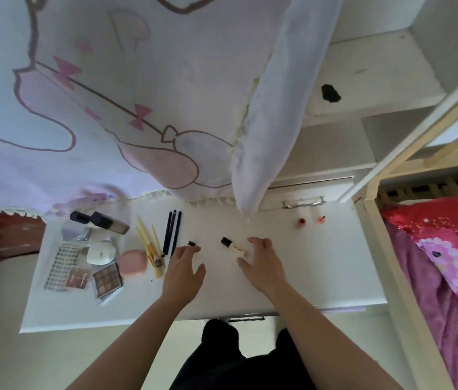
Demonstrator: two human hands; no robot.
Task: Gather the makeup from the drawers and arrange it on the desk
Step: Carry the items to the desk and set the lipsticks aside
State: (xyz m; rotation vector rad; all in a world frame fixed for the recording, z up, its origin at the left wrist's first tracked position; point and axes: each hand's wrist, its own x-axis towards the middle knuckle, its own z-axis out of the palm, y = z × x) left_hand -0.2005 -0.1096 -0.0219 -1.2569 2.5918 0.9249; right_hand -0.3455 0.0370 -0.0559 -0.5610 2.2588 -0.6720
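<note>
The cream tube with a black cap [233, 247] lies flat on the white tabletop [306, 271], just left of the right hand [261, 263]. Its long axis runs slantwise, cap to the far left and cream end to the near right. That end sits in the gap between the spread thumb and fingers. The right hand is wide and grips nothing, and it is clearly the nearer one for this tube.

The left hand [185, 266] is also loose and open, its fingertips at a small black cap-like piece [191, 243]; whether they touch it I cannot tell.

Further left lie three dark slim pencils [173, 232], yellow sticks [149, 243], a pink round compact [133, 261] and a brown eyeshadow palette [107, 280]. A printed curtain [109, 108] hangs over the far edge, and a bed with a red blanket [447, 237] stands to the right.
</note>
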